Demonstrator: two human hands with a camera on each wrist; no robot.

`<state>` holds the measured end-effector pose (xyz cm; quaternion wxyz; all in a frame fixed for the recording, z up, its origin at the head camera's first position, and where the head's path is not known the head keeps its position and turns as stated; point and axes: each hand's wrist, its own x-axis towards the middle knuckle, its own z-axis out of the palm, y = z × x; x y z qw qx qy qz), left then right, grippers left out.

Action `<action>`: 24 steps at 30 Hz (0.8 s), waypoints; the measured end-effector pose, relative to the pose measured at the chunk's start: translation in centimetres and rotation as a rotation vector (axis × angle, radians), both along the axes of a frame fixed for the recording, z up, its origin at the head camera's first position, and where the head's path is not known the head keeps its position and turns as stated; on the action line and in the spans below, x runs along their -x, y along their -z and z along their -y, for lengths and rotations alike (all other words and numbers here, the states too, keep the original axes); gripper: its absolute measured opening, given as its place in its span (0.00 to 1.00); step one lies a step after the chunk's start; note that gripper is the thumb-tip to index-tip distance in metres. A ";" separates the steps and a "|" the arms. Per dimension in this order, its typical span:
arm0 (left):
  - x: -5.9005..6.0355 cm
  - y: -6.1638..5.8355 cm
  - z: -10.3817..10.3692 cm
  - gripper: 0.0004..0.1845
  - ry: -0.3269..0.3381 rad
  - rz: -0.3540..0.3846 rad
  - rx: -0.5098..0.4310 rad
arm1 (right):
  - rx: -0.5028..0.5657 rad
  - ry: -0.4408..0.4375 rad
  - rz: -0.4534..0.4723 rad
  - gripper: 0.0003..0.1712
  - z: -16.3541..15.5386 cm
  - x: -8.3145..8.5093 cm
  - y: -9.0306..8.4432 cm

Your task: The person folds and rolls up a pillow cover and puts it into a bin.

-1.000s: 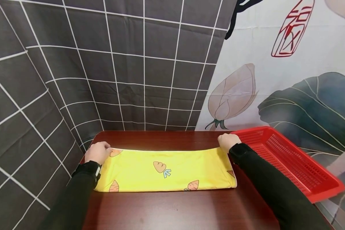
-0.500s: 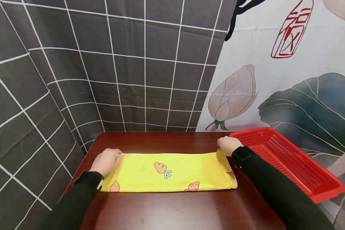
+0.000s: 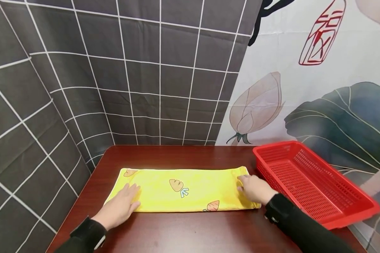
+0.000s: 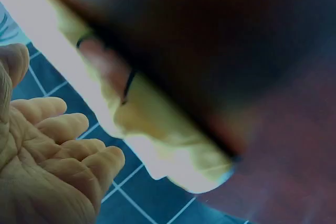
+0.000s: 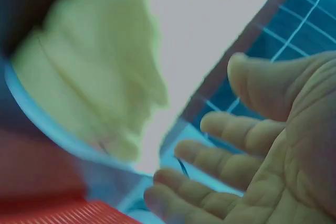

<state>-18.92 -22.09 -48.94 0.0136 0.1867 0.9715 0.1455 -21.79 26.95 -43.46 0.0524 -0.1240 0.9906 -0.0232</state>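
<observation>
A yellow cloth (image 3: 196,186) printed with carrots lies folded into a long flat strip across the table. Over its left end is my left hand (image 3: 120,205), fingers stretched forward. In the left wrist view the left palm (image 4: 42,177) faces up in the picture beside the blurred cloth (image 4: 152,124), holding nothing. My right hand (image 3: 256,189) is over the strip's right end, partly covering it. The right wrist view has those fingers (image 5: 226,166) loosely spread, apart from the cloth (image 5: 110,66). The covered bits of cloth under both hands are hidden in the head view.
A red plastic basket (image 3: 345,214) with slotted walls stands at the right, close to my right forearm. The brown table (image 3: 183,232) ends at a back edge against a dark grid-patterned curtain (image 3: 174,80). A white flower-printed sheet (image 3: 304,91) hangs behind the basket.
Both hands have let go of the cloth's far corners and moved toward me, fingers now extended. The cloth's far left corner has come into sight. The basket stays put.
</observation>
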 end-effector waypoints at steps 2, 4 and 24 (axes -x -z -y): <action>-0.7 0.7 0.2 0.33 -0.013 0.036 0.005 | 0.030 0.018 0.031 0.27 -0.1 -1.2 1.3; -1.3 1.3 0.6 0.34 -0.035 0.078 0.008 | 0.061 0.023 0.076 0.28 -0.3 -2.0 2.8; -2.7 2.0 4.0 0.50 -0.213 0.209 0.060 | 0.294 -0.103 0.145 0.34 -5.6 -2.8 8.0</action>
